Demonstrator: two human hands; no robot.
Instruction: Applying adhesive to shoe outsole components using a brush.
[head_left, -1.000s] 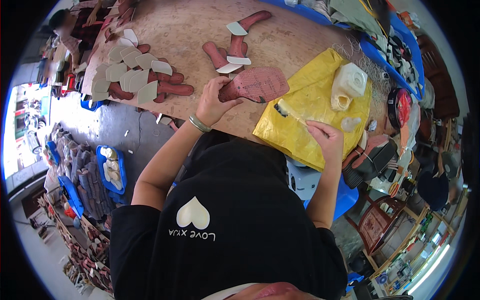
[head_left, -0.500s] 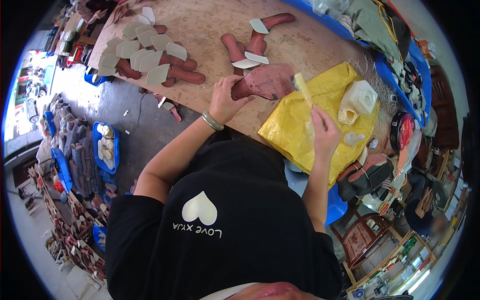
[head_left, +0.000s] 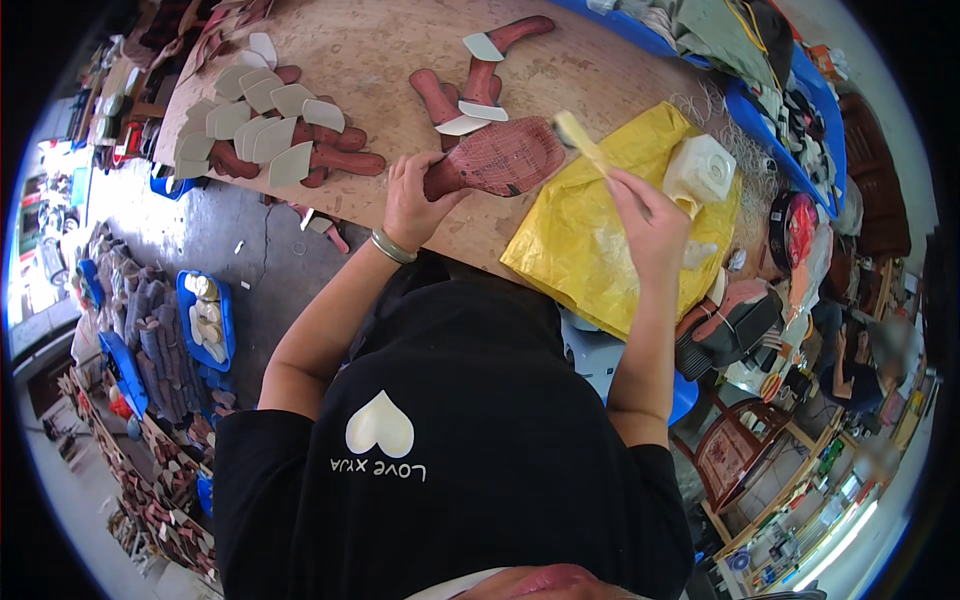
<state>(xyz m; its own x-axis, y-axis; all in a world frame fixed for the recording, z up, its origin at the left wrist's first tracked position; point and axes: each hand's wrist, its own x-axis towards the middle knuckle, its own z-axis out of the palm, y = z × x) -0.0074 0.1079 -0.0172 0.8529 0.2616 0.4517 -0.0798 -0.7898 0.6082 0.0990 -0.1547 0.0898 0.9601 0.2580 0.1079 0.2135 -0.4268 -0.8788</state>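
My left hand (head_left: pixel 410 205), with a bangle at its wrist, is closed on the narrow end of a reddish-brown shoe insole (head_left: pixel 512 158). The insole's broad end points right, and its face has a grid-like texture and dark specks. A brush (head_left: pixel 590 148) with a pale yellow handle is pinched in my right hand (head_left: pixel 650 225). Its dark bristles are close to the insole's broad end; whether they touch it I cannot tell. Below my right hand lies a yellow plastic sheet (head_left: pixel 570 250), bearing a white plastic jug (head_left: pixel 700 170) whose mouth is partly hidden by that hand.
Reddish insoles with pale pieces (head_left: pixel 270 135) lie overlapped on the wooden table (head_left: pixel 370 50) at left. Several more insoles (head_left: pixel 484 80) lie beyond my hands. A blue bin (head_left: pixel 790 140) of scraps is at right. Another person (head_left: pixel 855 375) is at far right.
The whole view has shifted slightly. The insole is tilted so its textured face shows more, and my right hand with the brush has moved a little farther from my body.
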